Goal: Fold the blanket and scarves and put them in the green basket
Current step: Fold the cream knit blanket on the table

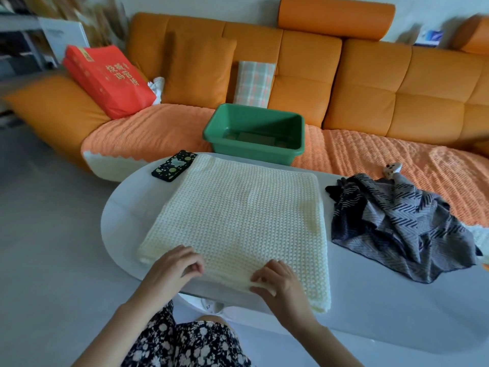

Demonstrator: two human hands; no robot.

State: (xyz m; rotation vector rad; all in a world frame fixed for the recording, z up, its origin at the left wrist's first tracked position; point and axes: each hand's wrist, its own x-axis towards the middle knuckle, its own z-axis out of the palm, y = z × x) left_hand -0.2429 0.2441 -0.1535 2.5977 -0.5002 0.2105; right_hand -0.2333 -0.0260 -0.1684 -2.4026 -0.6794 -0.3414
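A cream knitted blanket (238, 215) lies folded flat on the white oval table (397, 300). My left hand (176, 266) has its fingers curled on the blanket's near edge. A little to the right, my right hand (277, 283) pinches the same near edge. A crumpled dark blue and grey patterned scarf (407, 223) lies on the table's right side. The green basket (254, 132) sits on the sofa seat just beyond the table, with nothing in it.
A black phone with a dotted case (174, 166) lies at the table's far left, touching the blanket's corner. The orange sofa (370, 83) carries a red gift bag (105, 80), a plaid cushion (254, 83) and a small white object (393, 169).
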